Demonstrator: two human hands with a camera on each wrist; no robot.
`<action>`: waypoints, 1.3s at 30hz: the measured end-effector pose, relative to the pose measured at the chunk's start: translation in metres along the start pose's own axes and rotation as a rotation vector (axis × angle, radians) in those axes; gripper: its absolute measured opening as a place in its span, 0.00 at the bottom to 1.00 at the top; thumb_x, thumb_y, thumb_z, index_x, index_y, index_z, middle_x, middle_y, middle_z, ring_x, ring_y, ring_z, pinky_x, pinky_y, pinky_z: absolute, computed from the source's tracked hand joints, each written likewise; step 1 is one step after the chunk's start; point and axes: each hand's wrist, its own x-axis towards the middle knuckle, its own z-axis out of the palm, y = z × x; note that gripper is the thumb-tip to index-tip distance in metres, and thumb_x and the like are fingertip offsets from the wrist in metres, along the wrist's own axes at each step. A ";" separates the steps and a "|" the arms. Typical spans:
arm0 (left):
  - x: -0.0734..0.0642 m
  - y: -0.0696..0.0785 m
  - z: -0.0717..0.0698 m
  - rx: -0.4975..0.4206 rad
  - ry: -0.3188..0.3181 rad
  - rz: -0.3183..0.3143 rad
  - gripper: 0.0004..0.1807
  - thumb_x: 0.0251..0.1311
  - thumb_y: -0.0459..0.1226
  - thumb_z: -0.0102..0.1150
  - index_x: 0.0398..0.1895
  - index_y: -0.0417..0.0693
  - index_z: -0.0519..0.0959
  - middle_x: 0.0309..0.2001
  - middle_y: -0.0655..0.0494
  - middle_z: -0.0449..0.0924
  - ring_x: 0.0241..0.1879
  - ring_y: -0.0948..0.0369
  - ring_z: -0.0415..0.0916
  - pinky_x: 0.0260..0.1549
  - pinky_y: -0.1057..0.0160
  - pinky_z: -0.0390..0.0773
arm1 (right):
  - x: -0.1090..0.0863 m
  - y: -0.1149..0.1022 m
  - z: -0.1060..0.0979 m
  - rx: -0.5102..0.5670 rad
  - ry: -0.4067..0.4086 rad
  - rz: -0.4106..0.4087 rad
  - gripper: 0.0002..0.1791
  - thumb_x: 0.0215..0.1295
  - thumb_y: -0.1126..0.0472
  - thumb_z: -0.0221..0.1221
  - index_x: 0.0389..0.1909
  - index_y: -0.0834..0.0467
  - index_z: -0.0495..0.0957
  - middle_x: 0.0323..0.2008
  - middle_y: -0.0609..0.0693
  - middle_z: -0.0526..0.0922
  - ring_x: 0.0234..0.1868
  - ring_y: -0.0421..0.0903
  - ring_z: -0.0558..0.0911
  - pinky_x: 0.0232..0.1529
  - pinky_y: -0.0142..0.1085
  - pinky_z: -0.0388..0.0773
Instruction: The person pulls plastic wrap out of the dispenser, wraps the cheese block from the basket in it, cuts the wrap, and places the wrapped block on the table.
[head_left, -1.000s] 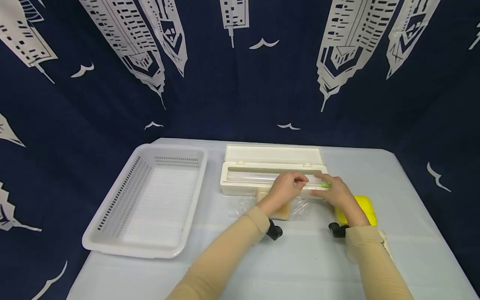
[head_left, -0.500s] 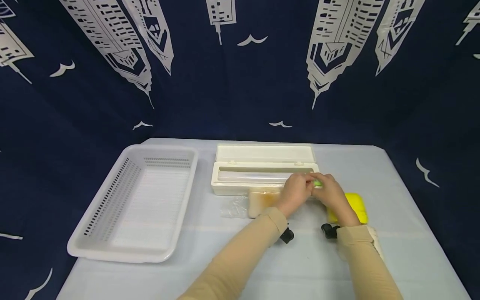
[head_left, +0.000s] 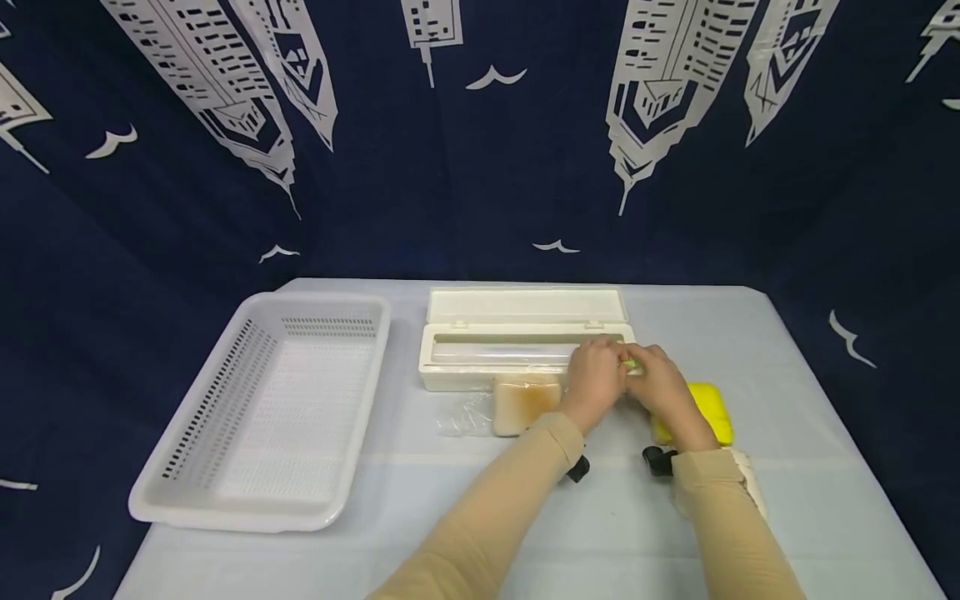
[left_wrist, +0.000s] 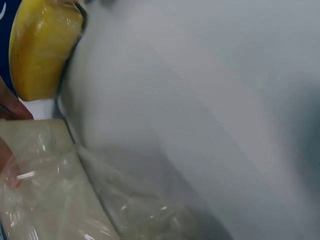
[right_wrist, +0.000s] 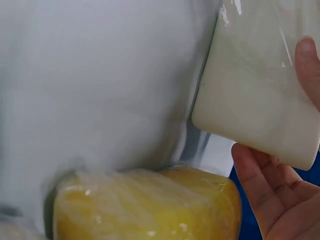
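Observation:
The cream cling film dispenser (head_left: 457, 377) lies lengthwise at the back of the table, lid (head_left: 525, 304) up, a clear film roll (head_left: 502, 353) inside. At its right end my right hand (head_left: 660, 390) grips the box; in the right wrist view its thumb (right_wrist: 306, 60) lies on the film-covered front, other fingers by the end. Fingers bent, my left hand (head_left: 595, 382) is at the small green slide cutter (head_left: 629, 364), right beside the right fingertips. Its own fingertips are mostly hidden. Loose clear film (left_wrist: 145, 205) hangs along the box front in the left wrist view.
A toast-shaped piece (head_left: 525, 406), pale with a brown patch, lies on clear film before the box. Right of it is a yellow film-wrapped block (head_left: 708, 412), partly behind my right wrist. A white perforated basket (head_left: 330, 487) fills the table's left side. Dark printed cloth (head_left: 450, 183) hangs behind.
My left hand has moved right along the box front to the cutter end, uncovering the toast-shaped piece. The right hand stays at that end. The head view has shifted slightly.

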 end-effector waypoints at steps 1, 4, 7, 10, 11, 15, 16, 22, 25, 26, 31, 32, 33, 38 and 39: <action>-0.001 -0.001 -0.001 0.042 -0.005 0.012 0.04 0.56 0.47 0.63 0.32 0.61 0.82 0.39 0.69 0.79 0.40 0.69 0.73 0.38 0.74 0.72 | 0.000 0.000 0.000 0.002 -0.001 -0.003 0.29 0.56 0.59 0.60 0.60 0.61 0.69 0.48 0.66 0.71 0.46 0.63 0.73 0.48 0.58 0.69; -0.001 -0.005 -0.004 0.131 -0.014 0.042 0.06 0.56 0.49 0.62 0.35 0.63 0.82 0.44 0.70 0.79 0.44 0.69 0.73 0.41 0.73 0.73 | 0.001 -0.002 0.002 0.014 -0.006 -0.005 0.31 0.55 0.57 0.63 0.60 0.61 0.69 0.47 0.66 0.71 0.46 0.63 0.73 0.48 0.57 0.69; -0.002 -0.008 -0.006 0.167 -0.018 0.061 0.09 0.55 0.50 0.63 0.38 0.63 0.82 0.47 0.70 0.79 0.45 0.69 0.73 0.43 0.72 0.73 | 0.001 -0.005 0.005 0.028 -0.012 -0.003 0.32 0.54 0.57 0.65 0.60 0.61 0.69 0.48 0.66 0.71 0.47 0.63 0.73 0.50 0.58 0.69; -0.005 -0.014 -0.009 0.173 -0.033 0.058 0.10 0.54 0.50 0.63 0.39 0.63 0.83 0.46 0.70 0.79 0.45 0.68 0.73 0.43 0.71 0.73 | 0.002 -0.009 0.007 0.039 -0.022 0.001 0.34 0.53 0.55 0.66 0.60 0.61 0.69 0.48 0.66 0.72 0.47 0.63 0.73 0.51 0.57 0.68; -0.006 -0.017 -0.010 0.170 -0.038 0.055 0.10 0.54 0.49 0.63 0.39 0.62 0.83 0.46 0.70 0.79 0.44 0.69 0.73 0.43 0.72 0.73 | 0.002 -0.010 0.008 0.041 -0.026 -0.001 0.34 0.53 0.53 0.67 0.60 0.60 0.69 0.48 0.66 0.72 0.48 0.63 0.73 0.51 0.57 0.68; -0.012 -0.035 -0.018 0.162 -0.055 0.057 0.09 0.55 0.48 0.63 0.37 0.59 0.83 0.41 0.68 0.79 0.43 0.68 0.74 0.45 0.73 0.72 | 0.001 -0.014 0.009 0.041 -0.036 -0.004 0.38 0.51 0.46 0.67 0.62 0.58 0.68 0.51 0.66 0.71 0.49 0.63 0.72 0.53 0.57 0.68; -0.014 -0.040 -0.021 0.155 -0.055 0.063 0.09 0.55 0.47 0.63 0.37 0.58 0.83 0.40 0.67 0.80 0.42 0.68 0.74 0.46 0.73 0.72 | 0.001 -0.014 0.008 0.040 -0.037 -0.001 0.39 0.51 0.46 0.67 0.62 0.57 0.68 0.51 0.66 0.70 0.50 0.62 0.72 0.53 0.57 0.67; -0.022 -0.071 -0.040 0.133 -0.085 0.060 0.06 0.57 0.43 0.63 0.35 0.56 0.84 0.36 0.64 0.80 0.38 0.65 0.74 0.41 0.71 0.74 | -0.002 -0.011 0.001 0.013 -0.074 0.031 0.41 0.52 0.43 0.65 0.65 0.55 0.64 0.55 0.67 0.67 0.52 0.63 0.70 0.54 0.60 0.66; -0.025 -0.087 -0.051 0.119 -0.152 -0.008 0.06 0.57 0.44 0.62 0.36 0.58 0.84 0.36 0.64 0.79 0.36 0.64 0.72 0.37 0.69 0.73 | -0.003 -0.009 -0.002 -0.009 -0.089 0.022 0.41 0.53 0.43 0.64 0.66 0.56 0.64 0.56 0.68 0.66 0.53 0.65 0.69 0.54 0.60 0.66; -0.027 -0.093 -0.055 0.108 -0.167 -0.028 0.06 0.57 0.44 0.62 0.37 0.58 0.84 0.36 0.64 0.79 0.36 0.64 0.71 0.37 0.68 0.72 | -0.003 -0.008 -0.003 -0.014 -0.089 0.019 0.41 0.53 0.43 0.64 0.66 0.56 0.63 0.56 0.68 0.66 0.54 0.65 0.69 0.54 0.61 0.65; -0.039 -0.114 -0.065 0.068 -0.132 -0.069 0.05 0.55 0.39 0.64 0.34 0.54 0.82 0.35 0.62 0.79 0.36 0.62 0.71 0.36 0.66 0.70 | -0.004 -0.009 -0.006 -0.025 -0.082 0.007 0.40 0.53 0.47 0.66 0.65 0.58 0.64 0.54 0.70 0.67 0.53 0.67 0.70 0.54 0.61 0.65; -0.042 -0.118 -0.066 0.061 -0.118 -0.074 0.05 0.54 0.38 0.65 0.34 0.53 0.81 0.35 0.61 0.79 0.36 0.61 0.71 0.36 0.66 0.70 | -0.004 -0.009 -0.005 -0.026 -0.081 0.009 0.40 0.53 0.48 0.66 0.64 0.58 0.64 0.54 0.70 0.67 0.53 0.67 0.69 0.54 0.61 0.65; -0.044 -0.122 -0.067 0.064 -0.104 -0.076 0.05 0.54 0.38 0.65 0.34 0.53 0.80 0.36 0.60 0.79 0.36 0.61 0.71 0.36 0.66 0.70 | -0.004 -0.010 -0.005 -0.027 -0.080 0.010 0.40 0.53 0.48 0.66 0.64 0.58 0.65 0.54 0.71 0.67 0.53 0.67 0.70 0.54 0.61 0.65; -0.053 -0.146 -0.078 0.034 -0.088 -0.140 0.05 0.54 0.37 0.65 0.33 0.51 0.80 0.37 0.57 0.79 0.40 0.58 0.72 0.38 0.63 0.71 | -0.003 -0.015 -0.005 -0.038 -0.087 0.009 0.39 0.53 0.49 0.66 0.64 0.59 0.64 0.53 0.71 0.68 0.53 0.66 0.70 0.54 0.60 0.66; -0.055 -0.151 -0.081 0.022 -0.084 -0.166 0.05 0.53 0.37 0.65 0.33 0.51 0.80 0.37 0.57 0.78 0.41 0.58 0.72 0.39 0.62 0.71 | -0.003 -0.016 -0.005 -0.040 -0.089 0.007 0.39 0.53 0.49 0.66 0.64 0.60 0.64 0.53 0.71 0.68 0.53 0.67 0.70 0.54 0.60 0.66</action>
